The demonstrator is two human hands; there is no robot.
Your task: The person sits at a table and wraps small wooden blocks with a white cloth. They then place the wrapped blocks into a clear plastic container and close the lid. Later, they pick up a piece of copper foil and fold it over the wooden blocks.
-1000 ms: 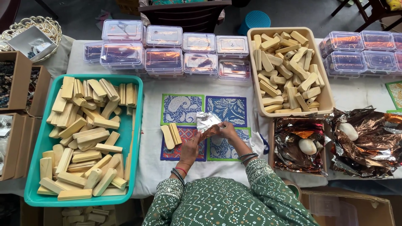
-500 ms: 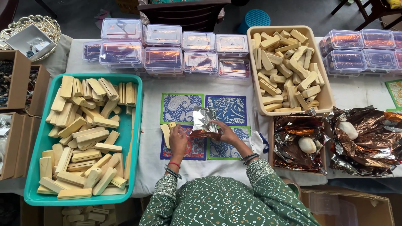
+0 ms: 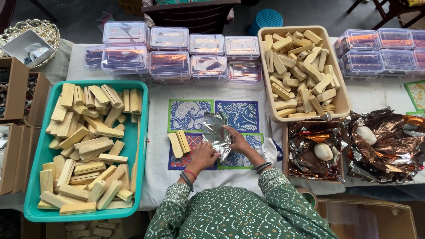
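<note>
My left hand (image 3: 202, 156) and my right hand (image 3: 236, 139) both grip a crinkled silver foil sheet (image 3: 216, 130), held upright over blue patterned mats (image 3: 190, 114) in the middle of the white-covered table (image 3: 157, 150). Two pale wooden sticks (image 3: 179, 143) lie side by side on a mat just left of my left hand. Both arms wear green patterned sleeves and bangles.
A teal tray (image 3: 138, 146) of wooden sticks fills the left. A beige tub (image 3: 341, 97) of sticks stands back right. Clear lidded boxes (image 3: 169, 64) line the far edge. Crumpled copper foil (image 3: 380, 141) with white oval pieces (image 3: 323, 151) lies right. Cardboard boxes (image 3: 12, 88) stand far left.
My left hand went out to the sticks on the mat, then came back to the foil. The foil sheet now stands more upright between both hands.
</note>
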